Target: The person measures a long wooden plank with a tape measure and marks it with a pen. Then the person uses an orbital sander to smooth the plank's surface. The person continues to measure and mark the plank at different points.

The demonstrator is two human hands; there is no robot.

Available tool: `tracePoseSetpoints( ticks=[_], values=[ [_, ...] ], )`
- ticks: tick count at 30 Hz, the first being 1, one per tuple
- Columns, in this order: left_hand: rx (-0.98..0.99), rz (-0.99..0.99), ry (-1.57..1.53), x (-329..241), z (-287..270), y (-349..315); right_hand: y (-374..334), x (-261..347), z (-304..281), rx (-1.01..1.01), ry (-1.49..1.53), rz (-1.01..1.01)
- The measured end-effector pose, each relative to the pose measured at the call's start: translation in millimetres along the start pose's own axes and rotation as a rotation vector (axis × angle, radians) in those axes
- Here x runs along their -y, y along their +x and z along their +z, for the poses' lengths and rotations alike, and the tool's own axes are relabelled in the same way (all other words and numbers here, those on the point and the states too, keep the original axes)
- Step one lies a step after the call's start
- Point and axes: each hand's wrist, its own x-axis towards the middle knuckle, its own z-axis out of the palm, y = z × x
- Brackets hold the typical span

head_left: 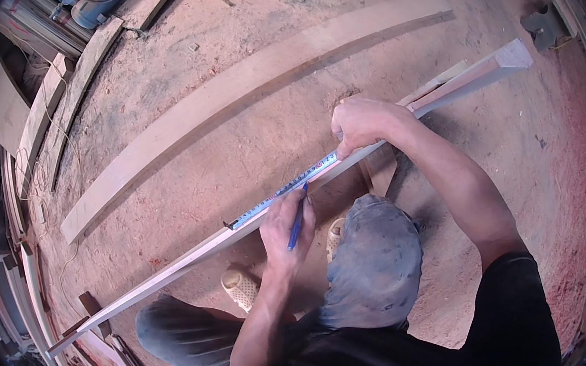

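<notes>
A long narrow wooden board (171, 268) runs slantwise before me, from lower left to upper right. Along it lies an extended tape measure blade (273, 199), its hooked end toward the left. My right hand (368, 123) is closed around the tape measure's right end, resting at the board; any case is hidden by the fingers. My left hand (283, 232) holds a blue pen (298, 221), the upper tip of which reaches the board beside the blade. The left fingers are partly hidden behind the back of the hand.
A wide, curved-looking plank (236, 90) lies on the dusty floor beyond the board. A wooden support (380, 168) stands under the board, another (94, 313) near its left end. Stacked timber (40, 120) lines the left side, and a blue tank (92, 9) sits at the far left.
</notes>
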Motion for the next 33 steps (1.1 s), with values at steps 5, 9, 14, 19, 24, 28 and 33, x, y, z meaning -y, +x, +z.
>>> tracePoseSetpoints(
  ticks=[5,9,14,19,24,28,33],
  values=[
    [0.007,-0.029,0.011,2.1,2.9,1.3,1.5,-1.3,0.6,0.011,-0.011,0.000],
    [-0.016,-0.042,-0.016,1.2,3.8,1.4,1.9,-1.3,1.0,0.012,-0.015,0.010],
    [-0.004,-0.022,-0.007,3.6,3.0,2.8,2.0,-0.1,0.1,0.032,-0.040,0.018],
    [-0.007,-0.011,-0.003,4.7,3.2,3.8,0.9,1.4,-1.3,0.036,-0.046,0.019],
    [-0.011,-0.030,-0.007,4.3,4.1,4.4,1.8,1.1,-1.6,0.049,-0.031,0.027],
    [-0.019,-0.016,0.000,3.3,4.3,5.2,2.4,1.6,-1.0,0.043,-0.046,0.021],
    [-0.006,-0.059,-0.051,1.7,2.8,5.7,-0.3,2.4,-2.6,0.032,-0.026,0.037]
  ],
)
